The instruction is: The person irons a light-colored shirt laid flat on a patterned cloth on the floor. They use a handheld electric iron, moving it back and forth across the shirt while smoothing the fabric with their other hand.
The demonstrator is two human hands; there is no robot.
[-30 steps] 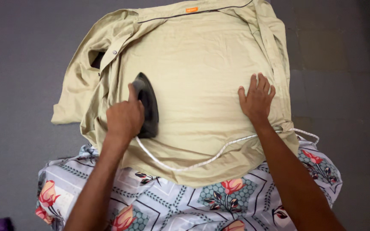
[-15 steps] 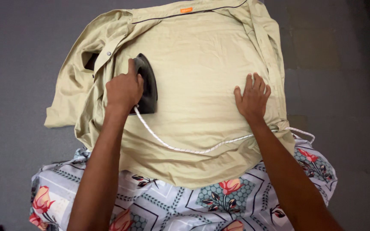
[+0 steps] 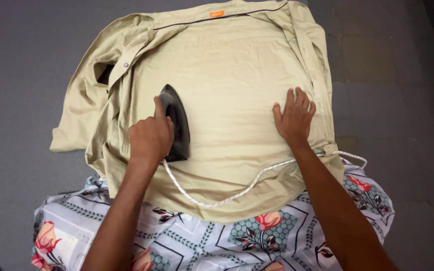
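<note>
Shirt point(image 3: 237, 90), khaki and lightly creased, lies spread with its inner side up over a floral-print cloth point(image 3: 257, 236) on a grey floor point(image 3: 21, 60), its collar at the far edge bearing a small orange label point(image 3: 216, 13). On the shirt's left part sits a dark iron point(image 3: 176, 123), wedge-shaped with its pointed nose aimed toward the collar, and the left hand point(image 3: 150, 138) is clenched round its handle, thumb laid forward along the top. From the iron's heel a white braided cord point(image 3: 227, 193) loops across the shirt's near hem and runs off past its right edge. The right hand point(image 3: 293, 118) rests flat on the shirt's right part, fingers spread and gripping nothing, just inside the button placket, pinning the fabric taut. The step in hand looks like pressing the back panel, with the iron working the strip beside the left armhole. A further stroke would, in my judgement, call for steady pressure, the flat hand keeping tension while staying clear of the hot soleplate, and the cord kept off the pressed area. The fabric reads as thin woven cotton, matte and soft; the left sleeve point(image 3: 81, 110) lies bunched in folds beside the panel, with a metal snap point(image 3: 125, 64) near it.
</note>
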